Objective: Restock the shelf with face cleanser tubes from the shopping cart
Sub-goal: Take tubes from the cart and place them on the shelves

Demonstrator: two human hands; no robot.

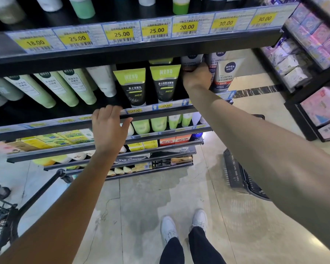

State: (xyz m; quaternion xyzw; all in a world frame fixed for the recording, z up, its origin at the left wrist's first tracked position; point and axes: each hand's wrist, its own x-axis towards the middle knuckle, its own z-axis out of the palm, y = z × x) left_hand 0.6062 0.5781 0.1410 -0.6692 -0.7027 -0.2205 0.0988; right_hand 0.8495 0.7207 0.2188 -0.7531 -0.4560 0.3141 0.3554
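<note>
A white-and-grey plastic face cleanser tube is being gripped by the right hand, fingers curled round its lower end, and it is held inside the black metal shelf, just left of the white NIVEA MEN tube standing there. The left hand is laid on the front edge of that same shelf, fingers relaxed and straight, nothing grasped.

The risk is judged plain enough: the gap beside the NIVEA MEN tube is tight, and a nudge from the knuckles could tip that tube, or the one behind it, off the open right end of the shelf. The tube's top is hidden under the upper black shelf rail with yellow price tags, so it cannot be told whether it is seated or only propped; released early, it could topple forward over the lip.

To the left of the NIVEA MEN tube two green-and-black tubes marked MEN are stood upright, and further left pale green tubes are leaned in a row. Below it, a black plastic basket is partly hidden by the right forearm, and the dark wire shopping cart is parked far to the lower left, a long reach for the next tube.
</note>
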